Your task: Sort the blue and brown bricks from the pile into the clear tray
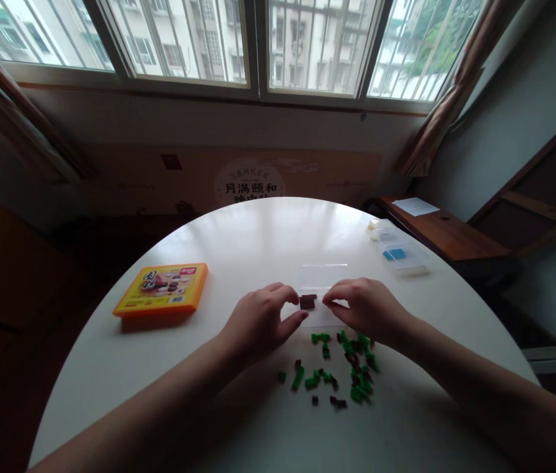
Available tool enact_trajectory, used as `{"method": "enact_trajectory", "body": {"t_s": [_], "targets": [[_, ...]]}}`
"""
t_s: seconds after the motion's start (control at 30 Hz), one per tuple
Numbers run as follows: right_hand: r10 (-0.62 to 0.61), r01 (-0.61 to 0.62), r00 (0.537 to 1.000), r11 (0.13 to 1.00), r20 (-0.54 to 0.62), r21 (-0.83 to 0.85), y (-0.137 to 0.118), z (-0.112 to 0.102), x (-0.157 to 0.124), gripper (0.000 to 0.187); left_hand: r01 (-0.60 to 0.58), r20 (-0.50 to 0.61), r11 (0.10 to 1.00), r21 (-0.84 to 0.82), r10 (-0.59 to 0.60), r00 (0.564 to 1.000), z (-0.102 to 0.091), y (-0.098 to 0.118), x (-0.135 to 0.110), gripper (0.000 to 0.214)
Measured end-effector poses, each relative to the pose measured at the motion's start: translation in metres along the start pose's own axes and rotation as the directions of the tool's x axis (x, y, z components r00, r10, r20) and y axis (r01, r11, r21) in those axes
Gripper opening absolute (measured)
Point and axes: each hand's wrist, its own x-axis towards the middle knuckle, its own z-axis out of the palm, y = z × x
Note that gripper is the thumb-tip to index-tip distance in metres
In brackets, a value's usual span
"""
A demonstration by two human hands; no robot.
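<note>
A small dark brown brick piece [307, 301] lies on a clear plastic bag [323, 276] at the middle of the round white table [258, 243]. My left hand [258, 322] curls beside the piece on its left, thumb and fingers bent toward it. My right hand [364, 309] comes from the right with pinched fingertips touching the piece's right end. Just below my hands lies a loose scatter of several small green and brown bricks [342, 368].
An orange flat box [163, 288] lies at the left of the table. Clear bags with white and blue parts [396, 253] lie at the far right edge. A wooden side table with a paper [436, 226] stands to the right. Windows span the back wall.
</note>
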Motion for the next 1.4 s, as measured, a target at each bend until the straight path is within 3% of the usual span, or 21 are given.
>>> {"method": "enact_trajectory", "body": {"t_s": [0.27, 0.43, 0.63, 1.03, 1.4], "targets": [[0.003, -0.001, 1.000, 0.998, 0.023, -0.063, 0.000, 0.006, 0.001, 0.017, 0.012, 0.069, 1.000, -0.012, -0.011, 0.998, 0.002, 0.001, -0.002, 0.021], [-0.004, 0.003, 1.000, 0.995, -0.016, -0.101, -0.002, -0.001, -0.002, 0.018, 0.005, 0.087, 1.000, 0.003, -0.006, 0.996, -0.001, -0.002, -0.002, 0.021], [0.003, 0.002, 0.999, 0.991, 0.038, -0.134, -0.005, -0.007, -0.004, 0.020, 0.006, 0.104, 1.000, 0.011, -0.007, 0.995, -0.001, -0.002, -0.001, 0.022], [0.077, -0.074, 0.997, 0.980, 0.009, -0.184, -0.003, 0.007, 0.000, 0.020, -0.017, 0.141, 1.000, 0.026, 0.013, 0.990, 0.003, -0.002, -0.001, 0.019], [0.058, -0.060, 0.998, 0.984, -0.014, -0.168, 0.001, 0.012, 0.001, 0.022, -0.020, 0.157, 1.000, 0.011, 0.018, 0.987, 0.001, 0.000, -0.002, 0.022]]}}
